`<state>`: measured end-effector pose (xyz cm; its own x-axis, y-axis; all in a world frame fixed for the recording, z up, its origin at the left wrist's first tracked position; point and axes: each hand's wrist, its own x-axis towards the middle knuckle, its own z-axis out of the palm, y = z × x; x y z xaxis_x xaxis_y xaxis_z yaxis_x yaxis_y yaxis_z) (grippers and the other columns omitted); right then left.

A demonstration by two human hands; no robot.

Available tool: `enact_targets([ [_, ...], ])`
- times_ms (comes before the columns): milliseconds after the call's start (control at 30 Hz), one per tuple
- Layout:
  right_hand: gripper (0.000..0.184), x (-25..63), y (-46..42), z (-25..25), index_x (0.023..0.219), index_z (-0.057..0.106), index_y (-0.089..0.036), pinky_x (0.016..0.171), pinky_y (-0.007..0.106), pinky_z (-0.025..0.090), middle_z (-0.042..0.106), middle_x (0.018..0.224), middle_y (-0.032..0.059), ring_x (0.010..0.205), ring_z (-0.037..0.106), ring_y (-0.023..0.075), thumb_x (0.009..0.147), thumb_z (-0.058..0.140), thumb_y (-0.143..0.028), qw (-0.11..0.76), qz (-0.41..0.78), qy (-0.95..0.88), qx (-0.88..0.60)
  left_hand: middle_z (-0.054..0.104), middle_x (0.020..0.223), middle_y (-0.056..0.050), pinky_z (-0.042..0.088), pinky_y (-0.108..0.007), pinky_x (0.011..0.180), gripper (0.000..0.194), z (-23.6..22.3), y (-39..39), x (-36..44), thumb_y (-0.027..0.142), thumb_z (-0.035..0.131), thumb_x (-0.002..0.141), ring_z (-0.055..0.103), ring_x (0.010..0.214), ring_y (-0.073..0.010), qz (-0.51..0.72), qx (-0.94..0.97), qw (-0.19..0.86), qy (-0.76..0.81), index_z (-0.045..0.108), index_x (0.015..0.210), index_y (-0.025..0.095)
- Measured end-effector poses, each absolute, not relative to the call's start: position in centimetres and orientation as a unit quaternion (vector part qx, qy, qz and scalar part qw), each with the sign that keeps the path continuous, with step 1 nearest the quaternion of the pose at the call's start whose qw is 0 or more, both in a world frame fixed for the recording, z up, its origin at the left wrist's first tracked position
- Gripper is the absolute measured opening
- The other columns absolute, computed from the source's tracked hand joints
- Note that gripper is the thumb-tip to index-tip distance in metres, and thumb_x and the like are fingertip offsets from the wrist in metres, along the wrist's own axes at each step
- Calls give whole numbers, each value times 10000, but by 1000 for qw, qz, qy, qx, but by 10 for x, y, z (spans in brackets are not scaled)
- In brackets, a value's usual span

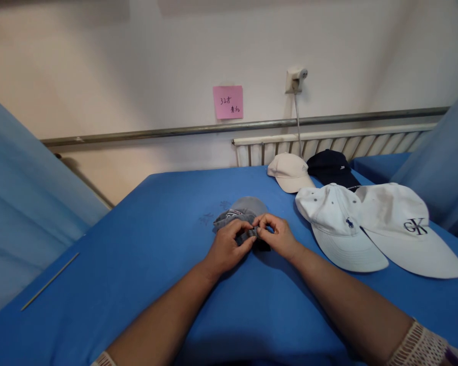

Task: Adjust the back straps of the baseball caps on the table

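A grey baseball cap (248,204) with light lettering lies on the blue-covered table (156,213), its strap side turned toward me. My left hand (229,244) pinches the cap's strap between thumb and fingers. Close against it, my right hand (277,235) grips the same strap near its fastening with thumb and forefinger. The fingers cover the fastening itself, so its state is hidden. A black part of the cap or strap hangs just below the right fingers.
To the right lie a beige cap (288,170), a navy cap (332,168), a pale cap with a polo emblem (332,218) and a white CK cap (395,208). A thin stick (50,281) rests at the left edge. Blue curtains (13,203) flank the table; a metal rail (156,133) runs behind.
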<state>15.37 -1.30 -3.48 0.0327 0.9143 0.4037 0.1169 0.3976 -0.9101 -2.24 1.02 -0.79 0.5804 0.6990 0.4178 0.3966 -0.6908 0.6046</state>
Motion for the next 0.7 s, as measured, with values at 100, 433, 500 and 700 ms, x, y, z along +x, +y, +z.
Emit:
enact_targets([
  [100, 140, 154, -13, -34, 625, 488, -208, 835, 350, 446, 662, 877, 52, 862, 613, 195, 735, 575, -204, 577, 345, -606, -425, 647, 885, -38, 467, -315, 753, 154, -7, 10, -22, 246, 637, 825, 603, 812, -173, 330, 860, 225, 319, 614, 964, 184],
  [433, 193, 151, -8, -39, 675, 525, -209, 773, 333, 453, 641, 824, 33, 802, 599, 180, 790, 621, -331, 619, 366, -554, -420, 658, 923, -43, 475, -323, 792, 152, -3, 12, -23, 209, 626, 834, 616, 857, -174, 340, 863, 230, 295, 628, 985, 192],
  [500, 205, 150, -8, -41, 697, 540, -208, 761, 326, 452, 638, 820, 28, 787, 590, 175, 798, 628, -363, 622, 370, -547, -422, 659, 912, -40, 477, -323, 785, 143, -2, 12, -23, 211, 622, 835, 617, 847, -173, 335, 863, 232, 298, 628, 976, 192],
  [700, 230, 151, -9, -41, 727, 547, -207, 757, 304, 451, 641, 839, 24, 782, 579, 162, 821, 615, -405, 616, 377, -551, -419, 668, 915, -42, 486, -332, 793, 143, -2, 11, -23, 230, 621, 840, 627, 849, -177, 330, 861, 236, 306, 634, 978, 194],
])
